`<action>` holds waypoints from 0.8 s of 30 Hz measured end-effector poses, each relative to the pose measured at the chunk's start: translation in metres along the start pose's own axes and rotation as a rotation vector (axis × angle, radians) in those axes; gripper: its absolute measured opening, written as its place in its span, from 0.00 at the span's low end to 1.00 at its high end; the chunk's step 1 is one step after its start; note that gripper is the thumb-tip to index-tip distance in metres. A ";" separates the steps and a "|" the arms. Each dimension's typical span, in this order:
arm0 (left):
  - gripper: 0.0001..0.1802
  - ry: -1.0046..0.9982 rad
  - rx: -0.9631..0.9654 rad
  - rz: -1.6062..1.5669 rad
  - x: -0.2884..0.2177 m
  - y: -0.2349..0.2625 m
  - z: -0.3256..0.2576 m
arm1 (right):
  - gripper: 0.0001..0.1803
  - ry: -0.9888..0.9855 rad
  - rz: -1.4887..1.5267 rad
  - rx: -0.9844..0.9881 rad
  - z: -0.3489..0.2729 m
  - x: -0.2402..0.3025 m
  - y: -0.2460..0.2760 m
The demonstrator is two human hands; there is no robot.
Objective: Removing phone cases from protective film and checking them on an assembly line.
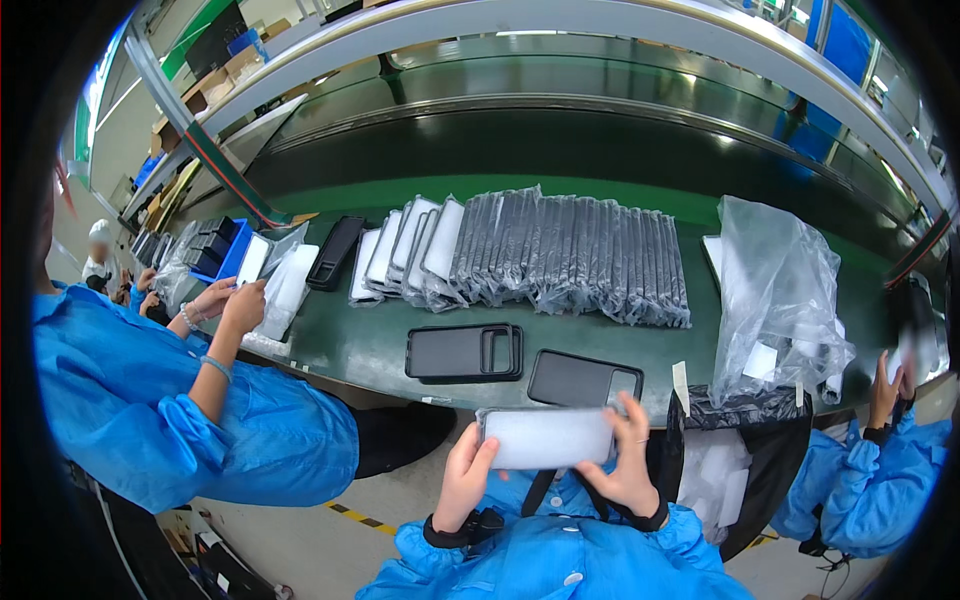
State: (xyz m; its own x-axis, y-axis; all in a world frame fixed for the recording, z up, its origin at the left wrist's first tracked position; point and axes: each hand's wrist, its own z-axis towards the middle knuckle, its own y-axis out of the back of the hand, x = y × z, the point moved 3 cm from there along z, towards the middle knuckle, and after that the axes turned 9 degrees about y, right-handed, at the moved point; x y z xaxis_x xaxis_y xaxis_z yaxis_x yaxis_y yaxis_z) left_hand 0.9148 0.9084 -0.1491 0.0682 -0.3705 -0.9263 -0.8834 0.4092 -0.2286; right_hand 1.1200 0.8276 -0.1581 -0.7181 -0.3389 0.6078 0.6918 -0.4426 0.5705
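In front of my chest a phone case lined with a white foam sheet point(548, 438) lies level, its black rim showing at the left end. My left hand point(466, 478) is closed on that end, thumb along the sheet. At the other end, my right hand point(630, 465) spans the case, thumb at the lower edge and fingers around the upper corner. Just beyond, on the green bench, lies a black phone case point(572, 379) with a camera cutout. Left of it is a small stack of black phone cases point(463, 352).
A long row of bagged phone cases point(570, 250) stands across the bench. To its right is a clear plastic bag point(775, 300); below hangs a black bin bag point(790, 450) with white sheets inside. Co-workers in blue sit at left point(190, 400) and right point(860, 480). A shelf rail point(480, 45) spans above.
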 end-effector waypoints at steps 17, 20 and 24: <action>0.23 0.112 0.037 -0.236 0.042 -0.001 0.002 | 0.29 -0.739 1.884 -0.092 -0.048 -0.036 -0.010; 0.15 0.246 0.219 -0.293 0.044 0.015 -0.002 | 0.23 -0.776 1.130 0.085 -0.048 -0.038 0.002; 0.03 0.273 0.174 -0.324 0.055 0.023 -0.004 | 0.16 -0.735 0.952 0.037 -0.045 -0.029 0.002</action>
State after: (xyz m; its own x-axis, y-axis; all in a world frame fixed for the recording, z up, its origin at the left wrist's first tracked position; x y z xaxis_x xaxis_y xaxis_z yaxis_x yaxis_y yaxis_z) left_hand 0.8964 0.8938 -0.2037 0.1824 -0.6991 -0.6914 -0.7443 0.3613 -0.5617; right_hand 1.1394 0.7993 -0.1993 0.2884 0.0428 0.9566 0.9316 -0.2433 -0.2700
